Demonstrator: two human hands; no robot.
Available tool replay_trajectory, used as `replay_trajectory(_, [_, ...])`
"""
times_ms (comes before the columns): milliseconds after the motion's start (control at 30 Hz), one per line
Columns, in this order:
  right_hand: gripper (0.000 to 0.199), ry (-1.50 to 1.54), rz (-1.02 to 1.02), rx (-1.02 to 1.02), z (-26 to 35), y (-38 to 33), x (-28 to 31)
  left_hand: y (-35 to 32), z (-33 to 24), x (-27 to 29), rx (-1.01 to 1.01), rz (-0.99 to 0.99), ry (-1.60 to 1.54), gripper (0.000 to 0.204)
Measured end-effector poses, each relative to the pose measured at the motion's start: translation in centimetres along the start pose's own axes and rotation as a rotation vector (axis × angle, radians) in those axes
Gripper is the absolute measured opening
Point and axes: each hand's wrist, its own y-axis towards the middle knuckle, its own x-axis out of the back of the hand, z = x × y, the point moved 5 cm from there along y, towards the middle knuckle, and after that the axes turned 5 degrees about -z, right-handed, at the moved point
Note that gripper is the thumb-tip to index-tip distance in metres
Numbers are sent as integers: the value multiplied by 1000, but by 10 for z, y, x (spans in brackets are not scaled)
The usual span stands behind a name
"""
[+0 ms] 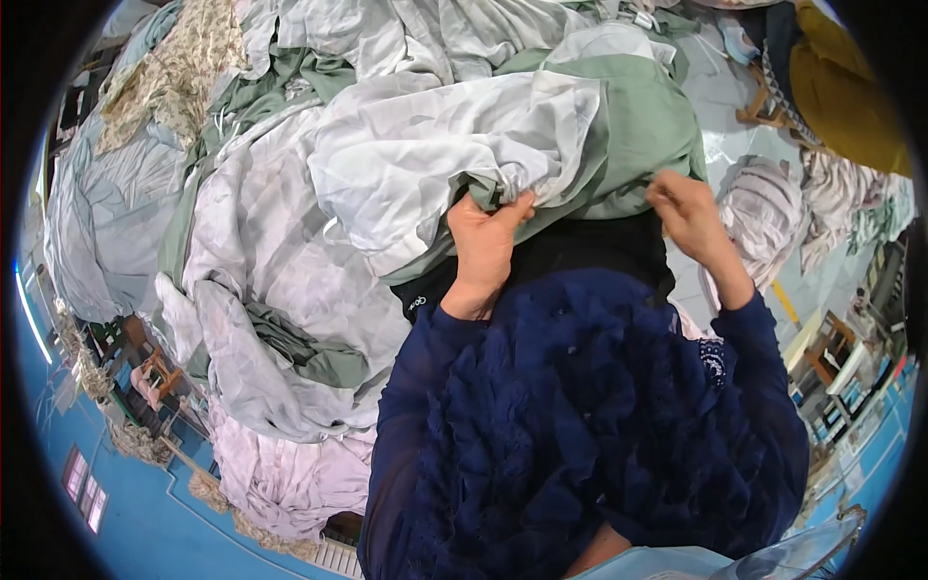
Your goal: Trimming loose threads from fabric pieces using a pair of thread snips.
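A large fabric piece, white on one face and sage green on the other, lies bunched in front of me; its white cloth (425, 145) faces up and its green cloth (648, 126) shows along the right. My left hand (483, 242) is closed on a gathered fold of this fabric, thumb pressed against the fingers. At the right edge of the green part is my right hand (691, 217), its fingers curled together in a pinch. Whatever those fingers hold, if anything, is too small to make out. Black cloth (580, 253) covers my lap beneath the fabric.
More white fabric (261, 222) is heaped to the left, with pale pink cloth (290, 474) below it. Floral cloth (184, 68) lies far left. At right are a striped fabric bundle (764, 208), a wooden stool (768, 108) and mustard cloth (841, 87).
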Motion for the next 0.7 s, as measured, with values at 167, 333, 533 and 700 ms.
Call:
replay_trajectory(167, [17, 392, -177, -567, -41, -51, 50, -3, 7, -5, 147, 72, -140, 11])
replay_trajectory(333, [21, 320, -364, -854, -162, -151, 78, -3, 14, -4, 179, 116, -136, 11])
replay_trajectory(533, [22, 75, -299, -909, -239, -207, 36, -5, 19, -12, 273, 187, -138, 13])
replay_trajectory(700, [37, -117, -712, -641, -163, -148, 63, -7, 14, -19, 280, 223, -95, 14])
